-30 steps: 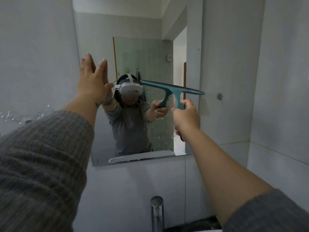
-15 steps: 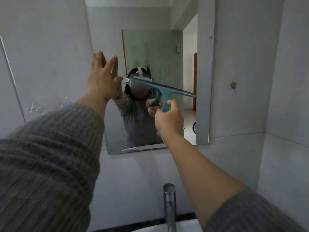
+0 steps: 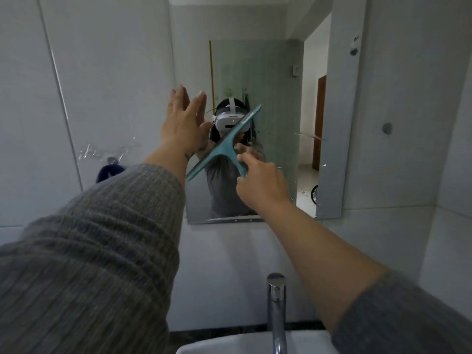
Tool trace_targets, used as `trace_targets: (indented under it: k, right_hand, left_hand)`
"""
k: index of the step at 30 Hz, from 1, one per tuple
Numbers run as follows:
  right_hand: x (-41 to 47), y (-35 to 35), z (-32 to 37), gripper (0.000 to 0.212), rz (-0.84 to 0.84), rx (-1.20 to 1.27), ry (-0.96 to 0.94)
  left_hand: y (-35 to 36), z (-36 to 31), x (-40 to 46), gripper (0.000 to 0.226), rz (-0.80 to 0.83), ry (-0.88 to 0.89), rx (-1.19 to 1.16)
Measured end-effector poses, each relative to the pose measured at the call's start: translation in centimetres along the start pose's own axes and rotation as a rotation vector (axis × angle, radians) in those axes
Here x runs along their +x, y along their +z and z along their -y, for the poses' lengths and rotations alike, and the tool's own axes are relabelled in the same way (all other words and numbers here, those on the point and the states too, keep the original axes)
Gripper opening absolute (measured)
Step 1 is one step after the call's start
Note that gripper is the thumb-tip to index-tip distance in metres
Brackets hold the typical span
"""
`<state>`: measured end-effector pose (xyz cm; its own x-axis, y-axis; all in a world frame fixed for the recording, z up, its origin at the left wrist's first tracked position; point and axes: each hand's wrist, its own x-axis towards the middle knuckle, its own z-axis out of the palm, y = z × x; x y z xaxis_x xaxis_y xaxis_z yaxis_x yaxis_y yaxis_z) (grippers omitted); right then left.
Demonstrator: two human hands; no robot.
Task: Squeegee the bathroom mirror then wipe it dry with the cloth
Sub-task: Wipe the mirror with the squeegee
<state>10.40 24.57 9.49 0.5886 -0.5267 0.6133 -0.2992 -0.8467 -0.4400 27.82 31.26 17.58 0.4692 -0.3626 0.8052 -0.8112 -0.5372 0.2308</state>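
Head view: past the chrome tap (image 3: 276,307) over the white basin (image 3: 219,345), the right hand (image 3: 263,183) grips the teal squeegee (image 3: 224,144), tilted against the wall mirror (image 3: 275,98), beside the left hand (image 3: 182,121), open and flat.

Teal plastic T-shaped squeegee (image 3: 224,144) sits tilted diagonally against the frameless rectangular wall mirror (image 3: 275,85), blade end high right, low left; droplets on the glass.

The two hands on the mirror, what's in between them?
In the head view, the teal squeegee blade slants across the mirror between the open left hand and the right hand, which grips its handle.
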Motion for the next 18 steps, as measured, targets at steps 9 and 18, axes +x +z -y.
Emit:
trace_targets:
  k: [9,18]
  right_hand:
    - [1.2,-2.5,-5.4,0.038,-0.012,-0.163,-0.088]
    - [1.5,-5.5,-9.5,0.027,-0.071,-0.327,-0.074]
  left_hand:
    - [3.0,-0.9,-1.3,0.084,0.03,-0.013,0.042]
    - [3.8,-1.2,-2.0,0.098,0.025,0.009,0.105]
